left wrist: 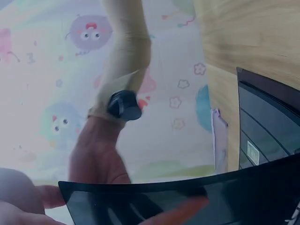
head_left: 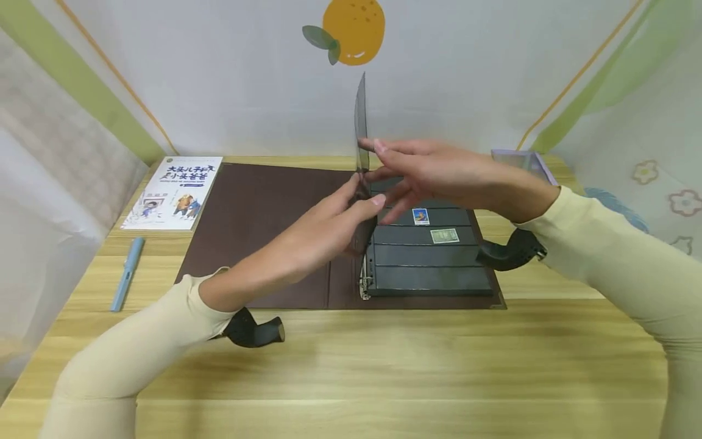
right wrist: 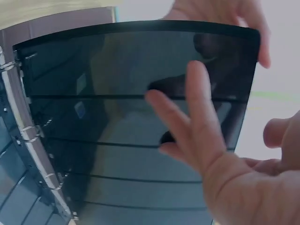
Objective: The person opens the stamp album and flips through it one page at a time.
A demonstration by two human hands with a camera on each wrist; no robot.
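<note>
A dark stamp album [head_left: 263, 213] lies spread on the table. One black see-through album page [head_left: 360, 122] stands upright and slightly bowed above its metal rings [head_left: 364, 286]. My left hand [head_left: 323, 225] holds this page by its outer edge, thumb on one side and fingers on the other. On the page's right face, my right hand [right wrist: 220, 154] rests its spread, straight fingertips, with the thumb apart from it. On the strip page below lie a blue-and-orange stamp [head_left: 420, 216] and a pale green stamp [head_left: 445, 236].
A white picture booklet [head_left: 174, 194] lies at the back left, overlapped or touched by the album cover. Nearer the left table edge is a light blue pen [head_left: 127, 274]. A purple-edged clear box [head_left: 523, 163] stands at the back right, behind my right forearm.
</note>
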